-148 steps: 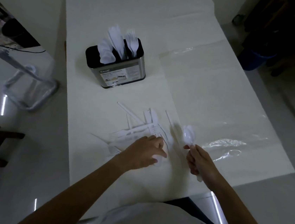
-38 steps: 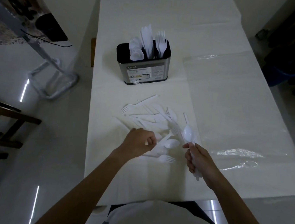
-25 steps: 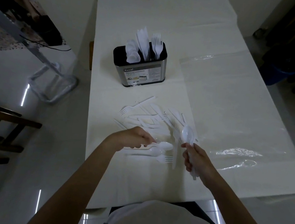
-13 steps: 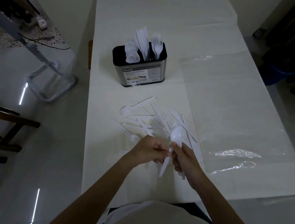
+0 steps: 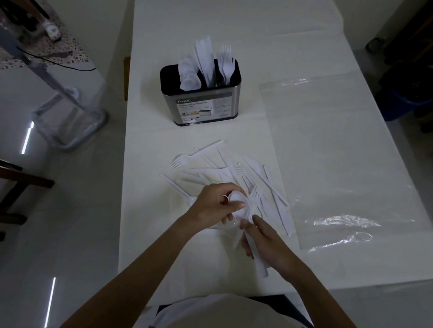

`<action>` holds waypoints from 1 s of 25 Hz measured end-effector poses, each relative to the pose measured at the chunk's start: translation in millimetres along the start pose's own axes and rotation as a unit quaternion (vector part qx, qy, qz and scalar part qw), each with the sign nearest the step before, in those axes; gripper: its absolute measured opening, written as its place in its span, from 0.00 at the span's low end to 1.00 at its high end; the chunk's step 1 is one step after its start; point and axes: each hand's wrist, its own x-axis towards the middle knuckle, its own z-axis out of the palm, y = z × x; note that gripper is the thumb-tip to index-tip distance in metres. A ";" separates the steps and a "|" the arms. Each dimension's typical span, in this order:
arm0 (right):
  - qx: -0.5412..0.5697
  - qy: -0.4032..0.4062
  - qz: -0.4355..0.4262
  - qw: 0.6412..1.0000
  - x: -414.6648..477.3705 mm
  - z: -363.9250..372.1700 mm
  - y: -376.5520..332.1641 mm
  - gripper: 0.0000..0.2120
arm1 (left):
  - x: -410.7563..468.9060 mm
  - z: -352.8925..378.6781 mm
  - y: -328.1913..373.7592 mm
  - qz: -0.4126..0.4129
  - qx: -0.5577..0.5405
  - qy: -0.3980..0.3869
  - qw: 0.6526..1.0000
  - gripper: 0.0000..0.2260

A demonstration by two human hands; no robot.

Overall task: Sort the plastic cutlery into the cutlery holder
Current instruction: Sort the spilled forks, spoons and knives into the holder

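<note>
Head cam, dim room, white table [image 5: 252,33], glossy floor [image 5: 67,228], clear plastic sheet [image 5: 344,165], left hand [image 5: 213,204] and right hand [image 5: 268,242] both grip spoons [image 5: 237,200], count unclear

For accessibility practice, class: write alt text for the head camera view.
The left hand and right hand hold white plastic spoons over a loose cutlery pile on a white table; behind stands a metal holder with spoons, knives, forks.

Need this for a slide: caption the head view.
Left hand and right hand hold white spoons over loose cutlery, the part-filled holder standing beyond.
</note>
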 end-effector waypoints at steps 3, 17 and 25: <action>0.079 -0.044 0.036 0.995 -5.9 -7.6 1.4 0.17 | 2.9 2.9 -5.2 0.012 0.015 0.005 1.000 0.05; 0.122 0.090 0.097 0.984 -17.2 -37.7 54.1 0.14 | -5.9 -6.4 -43.6 0.082 0.332 -0.066 0.937 0.15; 0.128 0.090 0.075 0.985 1.9 -33.0 33.1 0.13 | 14.2 -5.5 -14.6 0.105 0.283 0.034 0.953 0.03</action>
